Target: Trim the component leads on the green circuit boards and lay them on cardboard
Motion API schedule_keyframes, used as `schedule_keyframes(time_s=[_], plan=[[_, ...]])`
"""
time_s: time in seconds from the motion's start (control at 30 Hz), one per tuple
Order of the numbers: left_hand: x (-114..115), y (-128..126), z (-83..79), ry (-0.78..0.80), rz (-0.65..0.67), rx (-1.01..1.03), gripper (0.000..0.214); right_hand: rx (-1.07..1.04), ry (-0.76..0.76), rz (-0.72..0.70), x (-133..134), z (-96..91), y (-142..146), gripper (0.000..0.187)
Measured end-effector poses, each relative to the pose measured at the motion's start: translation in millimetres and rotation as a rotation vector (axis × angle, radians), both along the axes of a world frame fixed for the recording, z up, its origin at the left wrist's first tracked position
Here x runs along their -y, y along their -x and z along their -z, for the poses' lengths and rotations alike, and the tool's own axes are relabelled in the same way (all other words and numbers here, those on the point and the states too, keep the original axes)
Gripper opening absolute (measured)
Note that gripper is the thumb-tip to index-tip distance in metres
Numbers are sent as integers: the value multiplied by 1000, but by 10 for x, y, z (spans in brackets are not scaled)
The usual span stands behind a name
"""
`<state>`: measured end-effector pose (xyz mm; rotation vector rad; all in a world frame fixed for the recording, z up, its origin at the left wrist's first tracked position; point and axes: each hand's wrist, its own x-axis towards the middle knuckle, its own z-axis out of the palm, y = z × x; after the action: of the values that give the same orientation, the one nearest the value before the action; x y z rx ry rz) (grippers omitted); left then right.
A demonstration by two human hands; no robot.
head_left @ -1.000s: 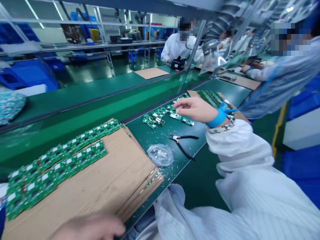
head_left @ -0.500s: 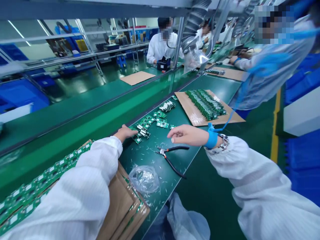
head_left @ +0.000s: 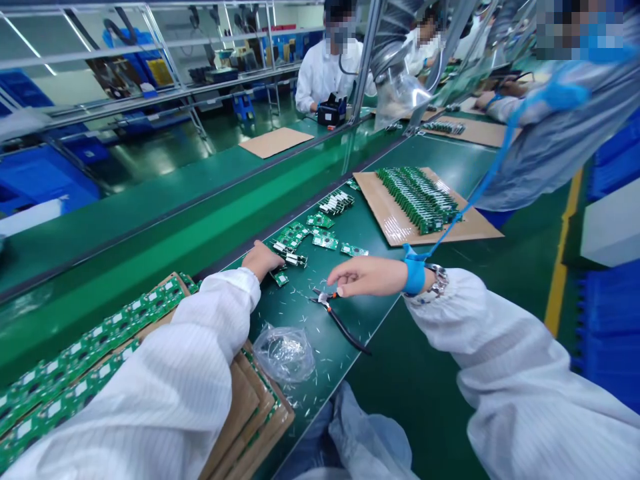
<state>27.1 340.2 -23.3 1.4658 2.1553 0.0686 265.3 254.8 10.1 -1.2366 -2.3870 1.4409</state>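
As the right hand (head_left: 370, 277) has come down to the diagonal pliers (head_left: 333, 313) near the front edge of the green bench (head_left: 295, 300), it hangs loosely spread, not closed; the left hand (head_left: 261, 260) cups small green circuit boards (head_left: 295, 237), its grip hidden.

On the bench (head_left: 320, 393) before us, our left hand (head_left: 261, 260) rests at the near end of a scatter of loose circuit boards (head_left: 305, 240), and our right hand (head_left: 367, 277) sits just beside the pliers (head_left: 333, 313), which lie between the two hands. A plastic bag (head_left: 284, 353) lies nearer us, left of the pliers. Under our left arm, a cardboard stack (head_left: 245, 413) carries rows of boards (head_left: 90, 333). Farther along the bench, a cardboard sheet (head_left: 480, 230) holds packed rows of upright boards (head_left: 417, 200). A co-worker (head_left: 550, 147) stands right of that sheet, and another co-worker (head_left: 325, 77) sits beyond the neighbouring belt.
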Motion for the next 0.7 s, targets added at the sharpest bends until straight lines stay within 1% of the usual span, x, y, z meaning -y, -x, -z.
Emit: schedule_keyframes(time_s=[0.17, 0.27, 0.33, 0.4, 0.5, 0.63, 0.7], plan=[[53, -39, 9, 25, 37, -50, 41, 76, -84, -3, -25, -24, 175, 36], [89, -27, 19, 70, 57, -63, 37, 123, -128, 13, -44, -25, 410, 31], [132, -7, 15, 117, 64, -65, 34, 156, -165, 46, -48, 14, 603, 33], [194, 15, 6, 168, 71, -50, 30, 198, -215, 84, -49, 93, 791, 43], [290, 44, 13, 238, 82, 8, 25, 241, -287, 107, -69, 268, 1004, 54], [379, 58, 70, 263, 63, 130, 23, 256, -351, 81, -125, 474, 1139, 53], [420, 54, 86, 232, 41, 202, 25, 266, -373, 84, -143, 521, 1168, 46]])
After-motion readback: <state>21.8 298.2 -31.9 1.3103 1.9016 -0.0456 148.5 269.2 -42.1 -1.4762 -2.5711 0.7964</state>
